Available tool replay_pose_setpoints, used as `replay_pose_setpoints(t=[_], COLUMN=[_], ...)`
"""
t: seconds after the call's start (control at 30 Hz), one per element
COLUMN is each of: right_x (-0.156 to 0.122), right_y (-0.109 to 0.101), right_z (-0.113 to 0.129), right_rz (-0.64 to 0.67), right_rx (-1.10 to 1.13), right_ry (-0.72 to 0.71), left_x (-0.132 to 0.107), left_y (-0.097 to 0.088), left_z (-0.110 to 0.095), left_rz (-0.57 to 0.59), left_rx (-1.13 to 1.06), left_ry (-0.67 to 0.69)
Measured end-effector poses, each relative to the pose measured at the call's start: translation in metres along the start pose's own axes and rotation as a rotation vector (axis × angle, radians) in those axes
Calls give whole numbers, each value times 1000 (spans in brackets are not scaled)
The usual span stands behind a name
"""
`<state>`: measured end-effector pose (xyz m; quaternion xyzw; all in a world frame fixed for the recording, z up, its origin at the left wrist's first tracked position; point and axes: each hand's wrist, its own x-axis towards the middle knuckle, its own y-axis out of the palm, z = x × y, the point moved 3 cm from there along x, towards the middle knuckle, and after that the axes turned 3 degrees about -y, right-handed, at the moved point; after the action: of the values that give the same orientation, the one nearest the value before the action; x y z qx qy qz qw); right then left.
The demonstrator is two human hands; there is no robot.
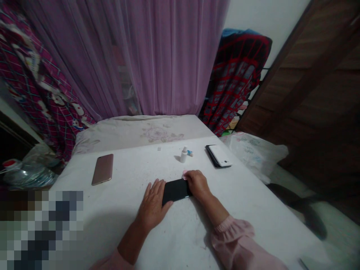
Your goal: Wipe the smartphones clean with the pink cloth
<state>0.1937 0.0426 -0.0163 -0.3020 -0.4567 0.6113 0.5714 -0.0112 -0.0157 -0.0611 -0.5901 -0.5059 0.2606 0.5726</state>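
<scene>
A dark smartphone [176,190] lies flat on the white tabletop in front of me. My left hand [152,204] steadies its left end, with the thumb along the near edge and the fingers by the far corner. At the right end, my right hand [198,184] has its fingertips pinched on a small pale pink pad [185,174], which pokes out past the phone's far corner. Most of that pad is hidden by the fingers. Just beyond stands a small white spray bottle [183,155], with a little blue and white item [190,153] behind it.
A rose-gold phone [102,169] lies face down at the left of the table [135,165]. On the right, a white phone [220,155] rests on a black one [210,157]. A plastic bag [253,152] hangs past the right edge; a large clear bottle [25,174] is at far left.
</scene>
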Motion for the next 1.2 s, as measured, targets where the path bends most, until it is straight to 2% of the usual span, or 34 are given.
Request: replay_pose_setpoints(t=[0.17, 0.3, 0.4, 0.57, 0.63, 0.7, 0.8, 0.9, 1.07, 1.2], right_x=[12, 10, 8, 4, 1, -2, -12, -33, -73, -69], right_y=[14, 25, 22, 4, 2, 5, 13, 17, 12, 12], right_z=[45, 65, 50, -13, -28, -31, -24, -16, -15, -18], right_rz=[125, 105, 66, -46, -92, -151, -290, -393, -382, -364], right_rx=[-81, -15, 40, 132, 158, 186, 242, 323, 375, 369], right_ry=[-264, -367, -349, -177, -98, -26, 68, 62, -34, -14], left_x=[-2, -4, -4, -4, -4, -4, -4, -4, -5, -5], left_y=[4, 7, 7, 6, 5, 4, 1, -2, 0, 5], left_z=[1, 1, 2, 1, 0, -1, -4, -7, -6, -2], left_rz=[-45, -101, -124, -137, -152, -168, -198, -227, -231, -182], left_rx=[1, 11, -1, -28, -29, -19, -4, -7, -6, -40], left_ry=[11, 9, 2, -6, -3, -6, -16, -32, -37, -11])
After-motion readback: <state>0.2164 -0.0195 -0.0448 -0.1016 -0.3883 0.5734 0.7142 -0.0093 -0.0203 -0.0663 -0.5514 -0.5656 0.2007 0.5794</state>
